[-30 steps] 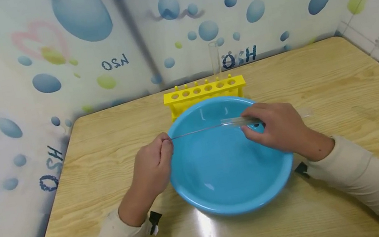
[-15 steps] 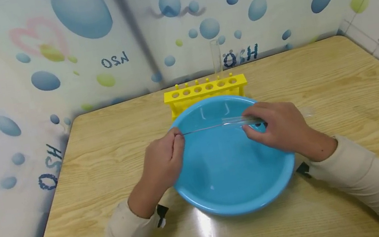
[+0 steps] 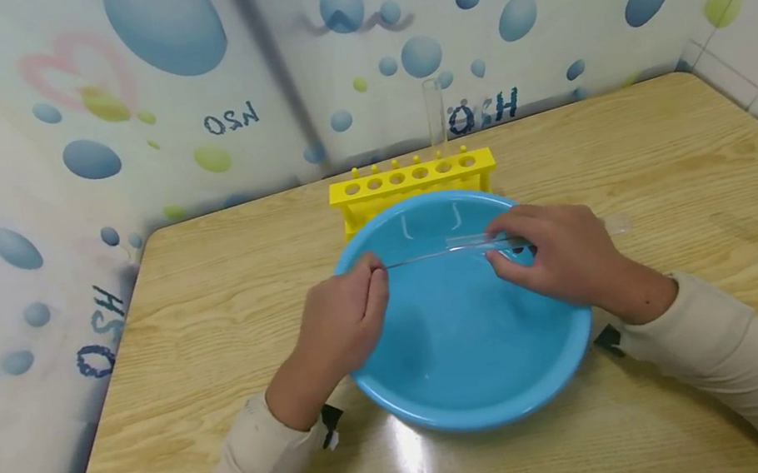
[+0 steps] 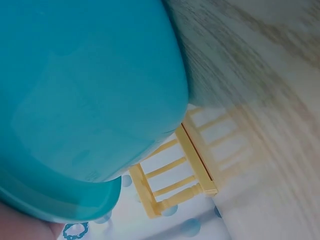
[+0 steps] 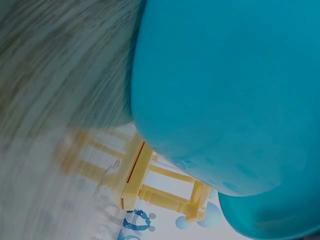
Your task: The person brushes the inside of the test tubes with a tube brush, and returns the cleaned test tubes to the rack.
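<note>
Over the blue basin [image 3: 458, 341], my right hand [image 3: 565, 254] holds a clear glass test tube [image 3: 465, 241] lying nearly level between thumb and fingers. Its mouth points left, and the far end sticks out right of the hand. From the left, the thin wire handle of a test tube brush [image 3: 417, 259] runs into the mouth. Dark bristles show faintly inside the tube near the right fingers, mostly hidden. My left hand [image 3: 344, 319] grips the wire's outer end in a fist above the basin's left rim. Both wrist views show mainly the basin's outer wall [image 4: 100, 90].
Behind the basin stands a yellow test tube rack [image 3: 410, 176], with another clear test tube [image 3: 436, 116] upright in it. Everything rests on a wooden table [image 3: 222, 298] against a patterned wall [image 3: 186, 177].
My left hand has moved right toward the test tube, pushing the brush wire in, so less wire shows. My right hand and the tube stay almost in place.
</note>
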A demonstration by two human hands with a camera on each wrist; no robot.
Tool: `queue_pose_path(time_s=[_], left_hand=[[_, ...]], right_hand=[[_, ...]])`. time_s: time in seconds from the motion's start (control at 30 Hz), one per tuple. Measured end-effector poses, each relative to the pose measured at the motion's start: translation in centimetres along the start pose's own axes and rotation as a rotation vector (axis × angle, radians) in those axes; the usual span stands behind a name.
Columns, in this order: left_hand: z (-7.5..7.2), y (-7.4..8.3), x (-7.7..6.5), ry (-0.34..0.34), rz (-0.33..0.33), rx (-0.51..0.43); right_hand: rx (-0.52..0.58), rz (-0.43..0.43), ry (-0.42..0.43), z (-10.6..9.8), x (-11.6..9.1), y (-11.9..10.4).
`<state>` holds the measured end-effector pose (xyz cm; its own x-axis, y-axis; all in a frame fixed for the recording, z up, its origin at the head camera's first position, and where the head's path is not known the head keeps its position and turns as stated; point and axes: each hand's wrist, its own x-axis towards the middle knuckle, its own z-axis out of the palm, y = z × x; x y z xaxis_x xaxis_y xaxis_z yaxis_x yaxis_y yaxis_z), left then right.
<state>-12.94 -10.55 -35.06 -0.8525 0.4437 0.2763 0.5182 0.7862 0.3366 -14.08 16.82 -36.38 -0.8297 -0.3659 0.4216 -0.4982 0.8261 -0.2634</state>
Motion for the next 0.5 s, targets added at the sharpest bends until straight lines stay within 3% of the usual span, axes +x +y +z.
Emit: queue_pose_path(time_s=[0.23, 0.5], left_hand=[[0.04, 0.5, 0.43, -0.092, 0.0, 0.028], [-0.06, 0.92, 0.86, -0.109, 0.026, -0.011]], right_hand=[[-0.012, 0.017, -0.024, -0.16, 0.0, -0.1], [-0.003, -0.007, -0.005, 0.02, -0.01, -0.02]])
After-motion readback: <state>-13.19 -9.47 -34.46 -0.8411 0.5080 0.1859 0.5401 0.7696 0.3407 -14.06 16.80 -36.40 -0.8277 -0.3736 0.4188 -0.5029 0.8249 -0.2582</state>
